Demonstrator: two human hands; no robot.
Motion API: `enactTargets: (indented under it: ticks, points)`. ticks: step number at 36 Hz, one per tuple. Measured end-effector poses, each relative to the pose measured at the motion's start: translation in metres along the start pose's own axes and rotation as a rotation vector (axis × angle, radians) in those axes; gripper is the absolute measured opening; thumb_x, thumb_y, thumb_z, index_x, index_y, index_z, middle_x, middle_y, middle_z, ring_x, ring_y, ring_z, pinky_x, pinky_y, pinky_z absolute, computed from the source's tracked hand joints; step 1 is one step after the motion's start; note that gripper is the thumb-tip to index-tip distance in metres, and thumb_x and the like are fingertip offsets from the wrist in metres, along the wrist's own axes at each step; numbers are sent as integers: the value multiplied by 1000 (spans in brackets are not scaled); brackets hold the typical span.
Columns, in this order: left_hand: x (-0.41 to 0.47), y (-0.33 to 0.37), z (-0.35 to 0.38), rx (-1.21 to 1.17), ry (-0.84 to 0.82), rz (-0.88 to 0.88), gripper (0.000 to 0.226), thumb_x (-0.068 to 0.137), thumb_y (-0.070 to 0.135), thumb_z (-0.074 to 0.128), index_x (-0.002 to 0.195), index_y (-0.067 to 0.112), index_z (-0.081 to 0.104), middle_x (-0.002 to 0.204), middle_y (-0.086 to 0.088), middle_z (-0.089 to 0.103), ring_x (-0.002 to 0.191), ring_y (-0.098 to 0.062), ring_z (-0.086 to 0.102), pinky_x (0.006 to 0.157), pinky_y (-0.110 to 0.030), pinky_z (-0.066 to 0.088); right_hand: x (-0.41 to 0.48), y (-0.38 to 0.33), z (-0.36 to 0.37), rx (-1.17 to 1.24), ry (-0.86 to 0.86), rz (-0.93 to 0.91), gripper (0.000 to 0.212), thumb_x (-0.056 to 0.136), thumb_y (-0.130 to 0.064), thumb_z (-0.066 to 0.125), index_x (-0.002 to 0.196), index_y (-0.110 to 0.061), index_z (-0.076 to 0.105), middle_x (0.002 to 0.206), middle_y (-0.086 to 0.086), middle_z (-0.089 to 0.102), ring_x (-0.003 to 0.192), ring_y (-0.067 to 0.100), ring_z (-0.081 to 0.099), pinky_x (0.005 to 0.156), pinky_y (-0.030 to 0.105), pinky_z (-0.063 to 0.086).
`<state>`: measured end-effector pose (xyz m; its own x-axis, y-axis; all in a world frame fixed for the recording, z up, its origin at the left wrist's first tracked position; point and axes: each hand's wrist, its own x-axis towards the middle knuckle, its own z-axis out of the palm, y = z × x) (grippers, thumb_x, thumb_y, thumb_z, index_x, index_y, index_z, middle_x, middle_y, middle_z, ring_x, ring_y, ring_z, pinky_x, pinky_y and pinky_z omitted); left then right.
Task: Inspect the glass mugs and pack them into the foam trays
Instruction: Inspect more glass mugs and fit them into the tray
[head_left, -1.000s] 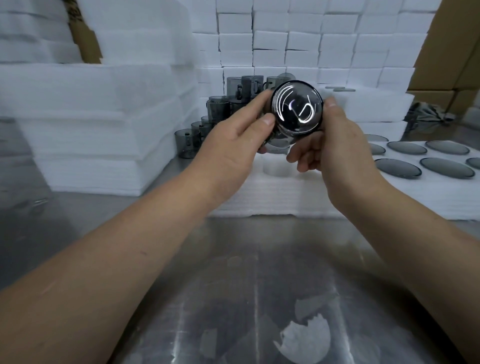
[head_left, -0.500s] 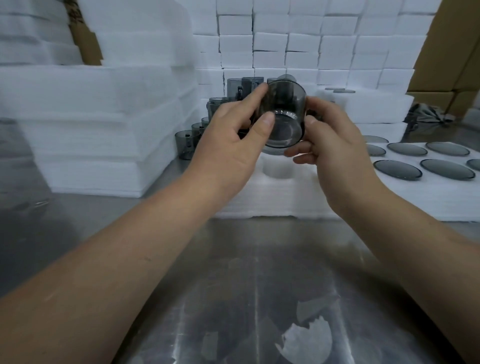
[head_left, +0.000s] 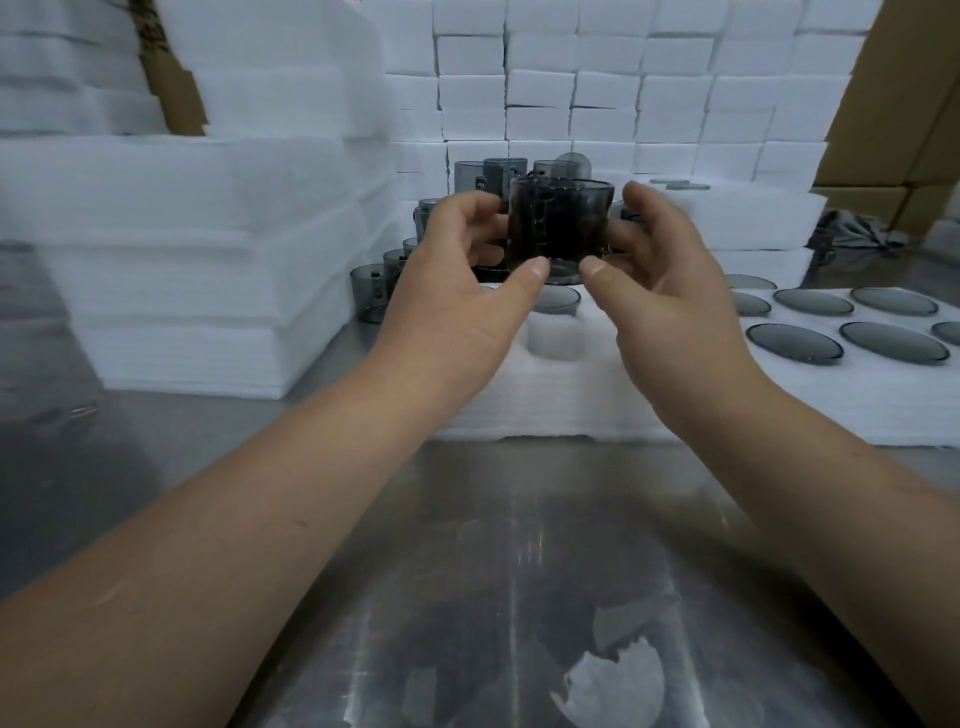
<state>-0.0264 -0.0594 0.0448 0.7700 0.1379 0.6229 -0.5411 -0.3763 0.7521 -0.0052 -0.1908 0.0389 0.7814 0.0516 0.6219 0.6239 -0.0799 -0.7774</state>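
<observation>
Head camera view: two bare forearms reach forward over a steel table. Both hands hold one smoked glass mug upright in the air, above a white foam tray. The left hand curls round the mug's left side, thumb at its base. The right hand curls round the right side, thumb at the base too. More grey mugs stand behind. Dark glass lids lie on foam at right.
</observation>
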Motion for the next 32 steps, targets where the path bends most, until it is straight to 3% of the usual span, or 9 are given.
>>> enactTargets:
  ticks: [6,10,18,22,25,29,32]
  points:
    - [0,-3,0,-17,-27,-30,33,72,34,57,103,33,45,117,2,62,113,-9,56,100,-41,44,2,7,-3,-71,14,-45,60,83,-20,63,138,-20,37,108,-18,54,85,-10,54,79,13,44]
    - [-1,-2,-1,11,-34,-48,52,74,37,55,122,20,51,122,3,60,116,-11,55,100,-41,43,2,7,-3,-119,39,-68,61,83,-17,66,136,-20,38,101,-21,53,79,-13,52,73,6,43]
    - [-2,2,-3,56,-63,-26,24,75,41,53,98,50,55,90,16,59,93,-12,57,86,-39,50,1,3,-5,-129,40,-119,61,77,-15,69,129,-27,38,104,-19,56,89,2,56,76,12,46]
    - [-1,2,-4,71,-75,-20,19,74,45,52,91,55,52,100,6,62,95,-15,58,87,-41,50,0,4,-5,-104,-4,-142,61,76,-15,64,130,-26,38,110,-17,59,94,0,58,88,20,48]
    - [0,1,-5,56,-70,-16,15,75,45,53,89,49,55,100,10,65,96,-15,60,86,-34,50,-1,6,-4,-77,-25,-156,59,75,-17,59,130,-30,39,106,-22,59,97,-3,58,88,17,46]
    - [1,-2,-5,0,-54,-38,5,85,39,60,85,43,57,84,17,65,82,-12,65,65,-17,50,-2,7,-3,-90,-53,-190,52,78,-12,51,119,-42,38,107,-23,60,99,-4,59,87,15,45]
    - [1,-2,-6,-10,-24,-52,6,88,37,59,83,39,57,81,16,62,70,4,60,54,-6,44,-3,7,-2,-106,-68,-214,54,79,-8,47,117,-45,39,106,-25,59,100,-3,59,88,15,44]
